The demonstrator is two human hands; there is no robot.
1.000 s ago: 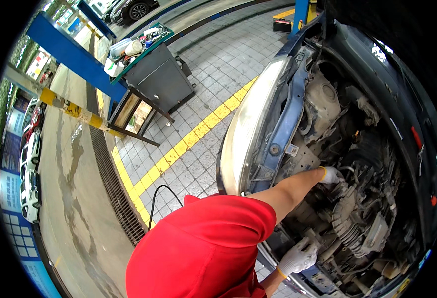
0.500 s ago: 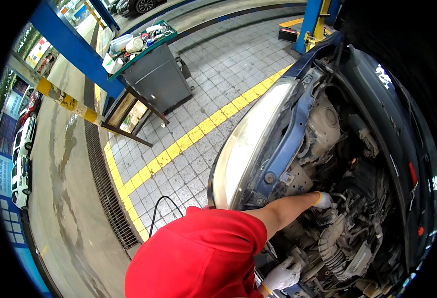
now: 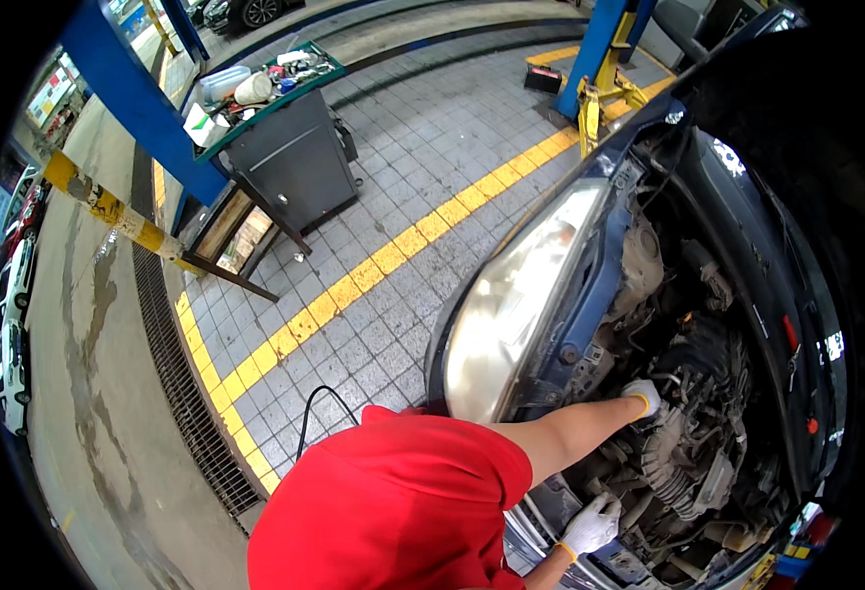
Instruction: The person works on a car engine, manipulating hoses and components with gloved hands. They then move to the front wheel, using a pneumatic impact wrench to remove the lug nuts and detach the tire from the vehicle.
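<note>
A dark car's open engine bay (image 3: 708, 364) fills the right side, beside a cloudy headlight (image 3: 511, 315) and a blue body rail. My left hand (image 3: 642, 398), in a white glove with yellow cuff, reaches among pipes and hoses near the engine's top, fingers curled and partly hidden. My right hand (image 3: 592, 523), gloved alike, is lower, near the front edge beside a ribbed hose (image 3: 670, 482). Its fingers are closed around a small part too unclear to name. My red sleeve and shoulder cover the lower middle.
A grey tool cart (image 3: 290, 167) with a cluttered tray stands on the tiled floor, beside a dark-framed stand (image 3: 216, 246) and striped pole. A blue lift post (image 3: 585, 74) with yellow arm and a black box (image 3: 542, 79) are behind. A floor grate (image 3: 181, 393) runs left; a black cable loops near my shoulder.
The view has shifted, so the headlight and engine sit lower and more of the lift post shows at top. Both hands stay at about the same engine parts, with only slight finger movement.
</note>
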